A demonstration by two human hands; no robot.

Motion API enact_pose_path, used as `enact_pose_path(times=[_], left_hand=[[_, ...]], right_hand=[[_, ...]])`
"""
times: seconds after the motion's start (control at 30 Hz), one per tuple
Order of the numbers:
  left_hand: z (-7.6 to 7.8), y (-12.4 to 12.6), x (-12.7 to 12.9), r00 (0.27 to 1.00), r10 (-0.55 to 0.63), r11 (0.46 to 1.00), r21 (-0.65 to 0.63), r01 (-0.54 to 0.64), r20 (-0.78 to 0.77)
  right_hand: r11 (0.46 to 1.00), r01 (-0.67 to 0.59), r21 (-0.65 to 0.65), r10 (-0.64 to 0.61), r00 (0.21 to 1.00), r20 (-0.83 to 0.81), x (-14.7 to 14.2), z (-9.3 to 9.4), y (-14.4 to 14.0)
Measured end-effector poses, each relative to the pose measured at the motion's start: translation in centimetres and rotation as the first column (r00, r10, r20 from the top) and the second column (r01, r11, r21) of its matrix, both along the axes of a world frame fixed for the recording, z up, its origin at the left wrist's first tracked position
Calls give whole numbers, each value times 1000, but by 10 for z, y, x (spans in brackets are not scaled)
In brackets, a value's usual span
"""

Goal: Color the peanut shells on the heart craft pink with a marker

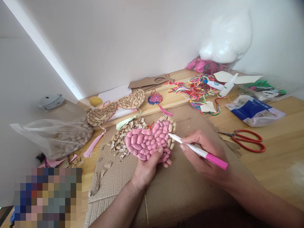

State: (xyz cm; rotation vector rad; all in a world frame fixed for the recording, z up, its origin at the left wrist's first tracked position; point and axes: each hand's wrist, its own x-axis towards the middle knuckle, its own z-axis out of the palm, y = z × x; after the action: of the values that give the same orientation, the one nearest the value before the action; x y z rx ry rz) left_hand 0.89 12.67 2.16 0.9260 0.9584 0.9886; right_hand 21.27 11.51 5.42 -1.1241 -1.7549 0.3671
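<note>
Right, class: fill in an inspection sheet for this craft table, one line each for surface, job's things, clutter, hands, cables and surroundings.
Surface: wooden table with a sheet of brown cardboard laid over it.
Job's things: heart of peanut shells, mostly pink, a few shells at its upper right edge bare; pink marker, tip at that edge.
Clutter: loose peanut shells, bag of peanuts, two uncoloured shell hearts, coloured threads, red scissors, blue-and-white packet.
Hands: left hand holds the heart from below; right hand grips the marker.
Cables: nothing seen.
Surroundings: white wall, white plastic bag in the corner.
</note>
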Motion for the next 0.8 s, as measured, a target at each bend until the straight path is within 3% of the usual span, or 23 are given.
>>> enact_pose_path(times=[0.3, 0.5, 0.67, 0.8], left_hand=[[-5, 0, -2, 999, -29, 999, 22, 29, -18], [-2, 0, -2, 999, -30, 999, 35, 31, -41], [0, -1, -1, 995, -35, 998, 40, 39, -94], [-2, -2, -1, 993, -32, 998, 53, 38, -109]], right_hand=[[1000, 18, 8, -17, 1000, -17, 0, 0, 0], [998, -55, -18, 53, 996, -66, -1, 2, 0], [1000, 12, -15, -13, 1000, -27, -2, 3, -2], [999, -16, 30, 17, 999, -33, -4, 1, -1]])
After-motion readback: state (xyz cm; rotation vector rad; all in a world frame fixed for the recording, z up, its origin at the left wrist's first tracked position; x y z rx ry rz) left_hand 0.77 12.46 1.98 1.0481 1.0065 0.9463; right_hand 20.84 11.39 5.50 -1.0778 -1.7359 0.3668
